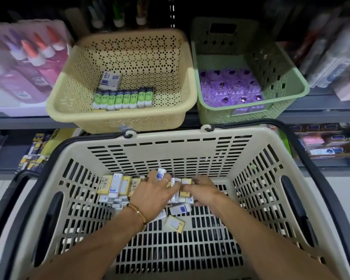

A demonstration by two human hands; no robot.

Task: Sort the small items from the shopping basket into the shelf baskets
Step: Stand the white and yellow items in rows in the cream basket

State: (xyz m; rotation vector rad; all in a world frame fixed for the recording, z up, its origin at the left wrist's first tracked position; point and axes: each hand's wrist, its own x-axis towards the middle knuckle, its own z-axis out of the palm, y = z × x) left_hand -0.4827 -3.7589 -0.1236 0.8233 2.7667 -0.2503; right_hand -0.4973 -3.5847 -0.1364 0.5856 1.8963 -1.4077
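both hands are down in the shopping basket (190, 138), at its far wall. left hand (152, 191) is curled over the pile, a small white box (160, 174) pinched up between its fingers. right hand (200, 188) is curled on the boxes at the middle of the heap; whether it actually grips one or only rakes them cannot be told, fingertips are hidden.

small items (117, 186) are bunched against the far wall, yellow and white boxes mixed, a few loose strays (175, 223) lying nearer the middle of the floor.

risks, as judged:
- two kinds are mixed in one heap, so a handful grabbed blind could carry the wrong kind to a shelf basket.
- the box in the left fingers is held only lightly; it could be dropped on the lift across the gap.
- basket floor is slotted; a thin box could be caught on edge in a slot.
- yellow shelf basket (69, 110) holds a neat row of green boxes (122, 99) at its near wall; a tossed item could knock that row over.
- green shelf basket (287, 98) is already filled with purple packs (230, 91).
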